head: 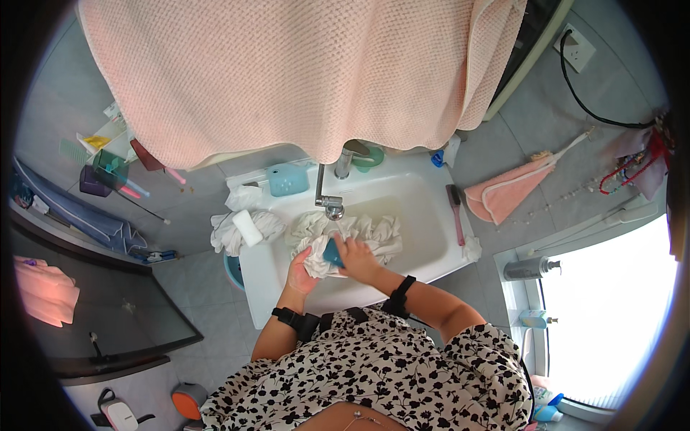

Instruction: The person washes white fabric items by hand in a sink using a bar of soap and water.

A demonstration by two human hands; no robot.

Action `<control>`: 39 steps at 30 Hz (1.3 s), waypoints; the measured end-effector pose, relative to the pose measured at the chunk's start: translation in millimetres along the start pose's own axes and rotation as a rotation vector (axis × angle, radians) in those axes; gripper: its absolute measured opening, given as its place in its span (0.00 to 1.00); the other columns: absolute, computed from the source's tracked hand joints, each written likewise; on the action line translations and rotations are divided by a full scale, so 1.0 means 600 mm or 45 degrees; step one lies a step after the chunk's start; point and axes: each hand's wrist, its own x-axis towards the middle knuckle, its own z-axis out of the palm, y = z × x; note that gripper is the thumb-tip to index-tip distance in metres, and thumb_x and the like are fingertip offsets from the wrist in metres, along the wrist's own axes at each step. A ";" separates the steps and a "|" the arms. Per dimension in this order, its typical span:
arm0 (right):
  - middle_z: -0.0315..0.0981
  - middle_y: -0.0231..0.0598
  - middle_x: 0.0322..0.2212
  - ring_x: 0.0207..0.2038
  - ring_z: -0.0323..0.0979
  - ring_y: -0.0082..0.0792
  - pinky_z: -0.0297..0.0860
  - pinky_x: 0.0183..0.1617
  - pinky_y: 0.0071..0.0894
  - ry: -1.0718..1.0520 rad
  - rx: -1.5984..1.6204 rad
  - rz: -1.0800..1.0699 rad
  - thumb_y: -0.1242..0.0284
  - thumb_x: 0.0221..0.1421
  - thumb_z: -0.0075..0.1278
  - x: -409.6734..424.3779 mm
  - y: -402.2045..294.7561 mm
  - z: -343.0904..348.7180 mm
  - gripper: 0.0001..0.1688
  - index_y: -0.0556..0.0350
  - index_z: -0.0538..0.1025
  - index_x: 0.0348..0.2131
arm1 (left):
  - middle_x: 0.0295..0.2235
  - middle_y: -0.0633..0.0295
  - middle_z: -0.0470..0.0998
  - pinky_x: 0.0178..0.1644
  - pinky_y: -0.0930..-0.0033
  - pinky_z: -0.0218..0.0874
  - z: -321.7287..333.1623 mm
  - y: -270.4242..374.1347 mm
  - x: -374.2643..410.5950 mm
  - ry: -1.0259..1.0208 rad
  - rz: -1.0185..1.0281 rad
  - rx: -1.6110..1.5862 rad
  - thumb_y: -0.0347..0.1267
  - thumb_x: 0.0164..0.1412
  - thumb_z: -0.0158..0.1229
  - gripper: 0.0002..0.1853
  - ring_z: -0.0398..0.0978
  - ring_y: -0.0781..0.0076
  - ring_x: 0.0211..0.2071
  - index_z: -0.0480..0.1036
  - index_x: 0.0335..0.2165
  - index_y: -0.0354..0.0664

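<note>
In the white washbasin a wet white cloth lies bunched in cloudy water. My left hand grips a fold of this cloth near the basin's front left part. Pressed against the same fold is a small blue block, held under the fingers of my right hand. Whether it is a scrubbing brush or a piece of soap I cannot tell, as the hand partly covers it. Directly above the cloth hangs the swivel spout of the chrome faucet.
A white soap bar rests on another white cloth at the left rim. Behind stands a light-blue container. A pink-handled brush lies on the right rim. A large pink towel hangs over the back, close to the faucet.
</note>
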 end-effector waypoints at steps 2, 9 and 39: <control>0.59 0.52 0.37 0.36 0.64 0.50 0.66 0.40 0.42 0.019 0.048 0.126 0.61 0.35 0.58 0.005 0.009 0.012 0.56 0.66 0.47 0.57 | 0.47 0.57 0.69 0.55 0.58 0.53 0.008 -0.005 -0.003 -0.023 0.002 -0.057 0.39 0.59 0.42 0.23 0.65 0.60 0.49 0.62 0.49 0.38; 0.59 0.51 0.36 0.40 0.62 0.48 0.63 0.44 0.44 -0.054 0.043 0.005 0.60 0.35 0.59 0.002 -0.025 -0.002 0.59 0.71 0.45 0.56 | 0.48 0.58 0.68 0.55 0.56 0.52 0.004 -0.006 -0.002 0.040 -0.015 -0.211 0.41 0.60 0.38 0.23 0.65 0.59 0.48 0.62 0.50 0.39; 0.60 0.61 0.38 0.37 0.64 0.56 0.64 0.43 0.46 -0.062 0.202 0.178 0.63 0.37 0.55 0.015 0.036 0.043 0.54 0.79 0.46 0.54 | 0.48 0.57 0.68 0.56 0.56 0.51 0.000 -0.020 -0.006 0.003 -0.029 -0.191 0.40 0.59 0.40 0.23 0.64 0.57 0.50 0.62 0.50 0.38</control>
